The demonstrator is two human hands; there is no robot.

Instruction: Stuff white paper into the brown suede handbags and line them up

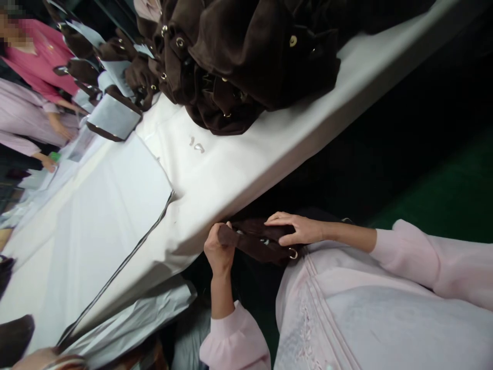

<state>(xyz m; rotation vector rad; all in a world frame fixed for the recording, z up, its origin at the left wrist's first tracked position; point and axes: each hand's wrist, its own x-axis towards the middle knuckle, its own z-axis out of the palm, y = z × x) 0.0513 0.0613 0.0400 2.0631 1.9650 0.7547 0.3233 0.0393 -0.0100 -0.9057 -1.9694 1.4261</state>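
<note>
At lower centre of the frame, my left hand (pixel 219 250) is closed around one end of a brown piece (pixel 259 242) held below the table (pixel 215 174) edge. My right hand (pixel 295 228) lies flat on its other end, fingers loosely spread. A brown pile (pixel 246 56) sits at upper centre.

Nothing readable from where I'm sitting. The small silvery marks (pixel 196 145) on the white table (pixel 239 159), around 11 o'clock, might be digits, but too blurry.
</note>
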